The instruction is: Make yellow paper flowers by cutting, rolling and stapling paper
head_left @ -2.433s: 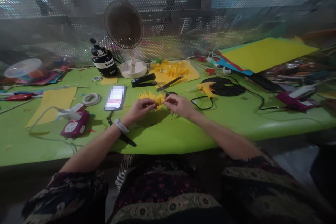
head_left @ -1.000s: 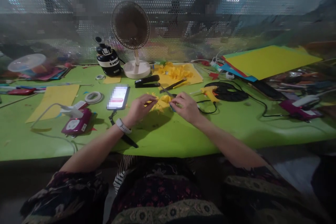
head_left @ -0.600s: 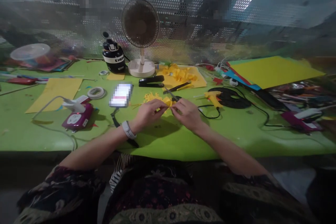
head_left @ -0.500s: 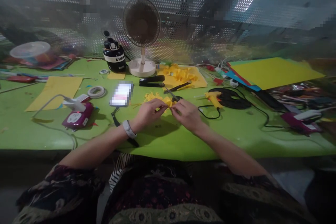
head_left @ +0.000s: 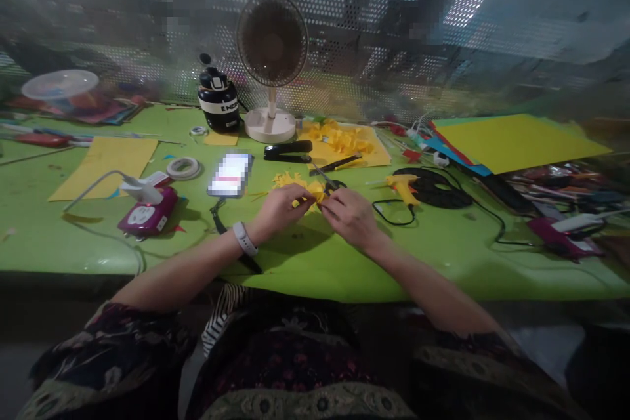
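Observation:
My left hand and my right hand meet above the green table. Both have their fingertips pinched on a small yellow paper piece, which looks like part of a paper flower; its lower part is hidden by the fingers. Just behind my left fingers lies fringed yellow paper. Scissors rest behind my right hand, handles toward it. Farther back are a black stapler and several yellow paper flowers on a yellow sheet.
To the right, a yellow glue gun lies by a round black mat, its cord trailing. A phone, tape roll and purple power adapter are on the left. A fan and bottle stand behind.
The view has shifted slightly. Both hands keep their pinch on the yellow paper piece, with only slight finger movement; the other things have stayed in place.

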The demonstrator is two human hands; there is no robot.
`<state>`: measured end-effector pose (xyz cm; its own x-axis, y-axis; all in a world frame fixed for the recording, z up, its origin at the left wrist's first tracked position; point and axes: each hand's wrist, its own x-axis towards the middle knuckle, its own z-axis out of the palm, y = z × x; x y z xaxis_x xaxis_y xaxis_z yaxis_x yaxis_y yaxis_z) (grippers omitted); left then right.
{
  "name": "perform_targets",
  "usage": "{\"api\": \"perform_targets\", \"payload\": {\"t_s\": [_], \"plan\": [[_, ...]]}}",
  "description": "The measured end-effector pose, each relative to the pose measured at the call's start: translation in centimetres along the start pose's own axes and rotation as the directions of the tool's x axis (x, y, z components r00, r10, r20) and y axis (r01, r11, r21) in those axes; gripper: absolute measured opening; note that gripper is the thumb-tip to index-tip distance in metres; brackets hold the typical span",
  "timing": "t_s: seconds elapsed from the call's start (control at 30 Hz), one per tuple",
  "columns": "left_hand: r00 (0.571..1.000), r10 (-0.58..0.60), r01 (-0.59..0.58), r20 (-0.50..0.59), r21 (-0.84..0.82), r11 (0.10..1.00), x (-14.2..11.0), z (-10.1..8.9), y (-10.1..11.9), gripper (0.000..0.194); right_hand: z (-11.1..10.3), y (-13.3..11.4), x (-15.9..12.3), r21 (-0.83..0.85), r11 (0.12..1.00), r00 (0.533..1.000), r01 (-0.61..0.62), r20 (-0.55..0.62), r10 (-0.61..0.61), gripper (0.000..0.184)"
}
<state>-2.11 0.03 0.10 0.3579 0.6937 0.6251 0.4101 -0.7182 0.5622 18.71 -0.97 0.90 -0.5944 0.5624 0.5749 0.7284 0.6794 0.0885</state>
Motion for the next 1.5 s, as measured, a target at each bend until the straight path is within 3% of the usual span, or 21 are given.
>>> {"api": "perform_targets", "payload": {"t_s": [0.37, 0.7, 1.03, 1.5], "plan": [[0.999, 0.003, -0.009, 0.049, 0.127, 0.992, -0.08, -0.1, -0.26, 0.015, 0.22, 0.31, -0.06, 0.108, 0.993, 0.995, -0.049, -0.08, 0.058, 0.017], [0.994, 0.067, -0.085, 0.086, 0.229, 0.97, -0.23, -0.12, -0.09, 0.021, 0.3, 0.34, -0.02, 0.209, 0.977, 0.998, -0.037, -0.037, 0.046, 0.021], [0.998, 0.03, -0.033, 0.048, 0.061, 0.998, -0.09, 0.13, -0.62, 0.013, 0.33, 0.31, 0.06, 0.211, 0.977, 0.999, -0.031, -0.02, 0.036, 0.019], [0.994, 0.061, -0.073, 0.092, 0.139, 0.988, -0.09, 0.0, -0.69, 0.018, 0.07, 0.14, 0.25, 0.204, 0.979, 1.0, -0.014, -0.011, 0.016, 0.02]]}}
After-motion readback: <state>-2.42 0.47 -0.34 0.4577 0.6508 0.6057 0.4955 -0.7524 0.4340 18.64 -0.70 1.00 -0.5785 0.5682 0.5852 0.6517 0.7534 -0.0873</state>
